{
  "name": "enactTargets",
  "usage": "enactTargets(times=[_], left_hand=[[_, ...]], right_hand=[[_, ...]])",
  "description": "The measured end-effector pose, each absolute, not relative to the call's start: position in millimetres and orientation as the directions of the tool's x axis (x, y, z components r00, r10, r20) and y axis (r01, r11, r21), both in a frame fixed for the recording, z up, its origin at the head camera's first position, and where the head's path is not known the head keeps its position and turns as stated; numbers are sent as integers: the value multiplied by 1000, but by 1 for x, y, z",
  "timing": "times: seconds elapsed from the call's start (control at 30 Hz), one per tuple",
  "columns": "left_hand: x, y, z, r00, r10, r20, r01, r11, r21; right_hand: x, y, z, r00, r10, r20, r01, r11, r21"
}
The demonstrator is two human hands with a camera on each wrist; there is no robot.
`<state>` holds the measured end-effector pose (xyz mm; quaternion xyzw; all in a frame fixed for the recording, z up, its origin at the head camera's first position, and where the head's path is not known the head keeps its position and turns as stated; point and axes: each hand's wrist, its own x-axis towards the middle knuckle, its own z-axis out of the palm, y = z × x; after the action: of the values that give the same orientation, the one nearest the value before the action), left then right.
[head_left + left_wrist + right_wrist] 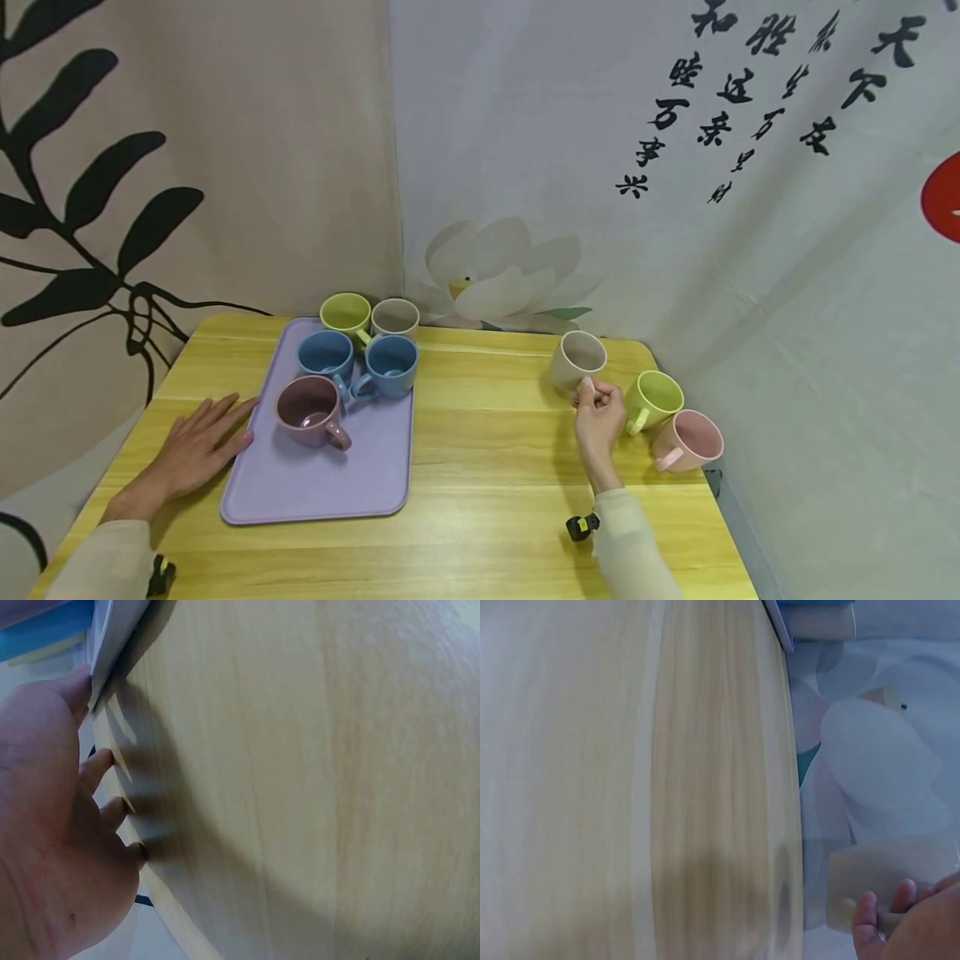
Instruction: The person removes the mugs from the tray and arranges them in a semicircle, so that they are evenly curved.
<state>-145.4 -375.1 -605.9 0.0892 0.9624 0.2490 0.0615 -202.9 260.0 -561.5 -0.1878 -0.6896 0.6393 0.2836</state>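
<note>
Right hand (602,417) pinches beige mug (576,357) by handle (889,922); left hand (197,450), fingers spread, touches purple tray (322,498), seemingly steadying it.

The head view looks down from above; close wrist views face the hands (60,817) (922,930), sharing the tabletop (480,467).

Greyish mug (577,357) is hanging raised well R of tray, mouth up, sl. tilted, R hand (600,417) pinching its handle. Lilac rect. tray (330,492) is lying flat, bearing 2 blue mugs (392,368), mauve mug (307,412), green mug (345,315), 2nd greyish mug (395,317), all standing upright; L hand (197,446) is touching its L edge.
</note>
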Motion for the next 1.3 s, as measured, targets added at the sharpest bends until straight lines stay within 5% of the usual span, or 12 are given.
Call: enactTargets(times=[0.57,1.3], left_hand=[[-145,-375,-607,-978,197,-76,134,859,494],[-146,-374,-606,-978,196,-75,136,863,487]], right_hand=[[-221,273,-568,-623,765,162,20,223,-975],[-223,280,-583,-591,796,134,109,243,-964]])
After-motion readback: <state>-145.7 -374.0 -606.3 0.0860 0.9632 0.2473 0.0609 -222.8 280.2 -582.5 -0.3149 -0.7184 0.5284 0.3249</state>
